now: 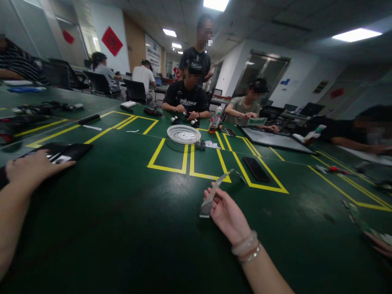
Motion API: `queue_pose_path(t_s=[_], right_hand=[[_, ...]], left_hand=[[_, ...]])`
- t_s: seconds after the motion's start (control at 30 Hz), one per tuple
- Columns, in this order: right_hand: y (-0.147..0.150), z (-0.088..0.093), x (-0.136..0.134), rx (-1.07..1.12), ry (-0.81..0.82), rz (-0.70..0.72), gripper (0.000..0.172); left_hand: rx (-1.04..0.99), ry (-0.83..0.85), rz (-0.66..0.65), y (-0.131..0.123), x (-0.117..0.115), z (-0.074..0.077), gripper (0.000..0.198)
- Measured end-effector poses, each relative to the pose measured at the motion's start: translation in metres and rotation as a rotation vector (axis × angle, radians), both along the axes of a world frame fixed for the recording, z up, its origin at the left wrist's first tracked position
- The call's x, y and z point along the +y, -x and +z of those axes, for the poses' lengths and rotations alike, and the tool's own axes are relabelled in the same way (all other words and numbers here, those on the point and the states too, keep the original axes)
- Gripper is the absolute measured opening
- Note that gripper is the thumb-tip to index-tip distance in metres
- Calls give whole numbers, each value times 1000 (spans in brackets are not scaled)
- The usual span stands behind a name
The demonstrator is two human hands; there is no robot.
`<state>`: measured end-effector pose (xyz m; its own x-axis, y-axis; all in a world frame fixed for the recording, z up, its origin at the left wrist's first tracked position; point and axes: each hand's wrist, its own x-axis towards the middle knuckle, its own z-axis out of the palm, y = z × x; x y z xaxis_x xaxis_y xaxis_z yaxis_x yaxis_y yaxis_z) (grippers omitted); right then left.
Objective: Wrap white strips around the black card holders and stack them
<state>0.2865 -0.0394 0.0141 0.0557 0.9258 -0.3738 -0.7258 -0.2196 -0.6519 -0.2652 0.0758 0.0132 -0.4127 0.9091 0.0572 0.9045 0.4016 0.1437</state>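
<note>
A bent, translucent strip (211, 200), perhaps clear plastic or tape, is held in my right hand (228, 210), its fingers curled round the lower part. Its upper end bends over to the right above the green table (137, 228). At the far left, my left hand (32, 169) rests on a flat black item (81, 152) with a white patch and dark stripes; the exact kind is unclear. Its thumb stretches out to the right and the fingers lie across the item, partly out of sight. Beyond my right hand lies a black phone (256, 168).
Yellow tape (167, 168) marks boxes on the table. Further off are a white round basket (183, 134), a bottle (213, 123), and a large flat panel (278, 139). Co-workers sit opposite, including a person in a black shirt (186, 98); another person's hand (379, 241) shows at right.
</note>
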Motion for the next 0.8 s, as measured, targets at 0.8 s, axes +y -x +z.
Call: queue_pose_path(t_s=[0.8], right_hand=[[3, 3, -6, -334, -190, 0, 38]], left_hand=[[-253, -1, -1352, -259, -80, -8, 89]])
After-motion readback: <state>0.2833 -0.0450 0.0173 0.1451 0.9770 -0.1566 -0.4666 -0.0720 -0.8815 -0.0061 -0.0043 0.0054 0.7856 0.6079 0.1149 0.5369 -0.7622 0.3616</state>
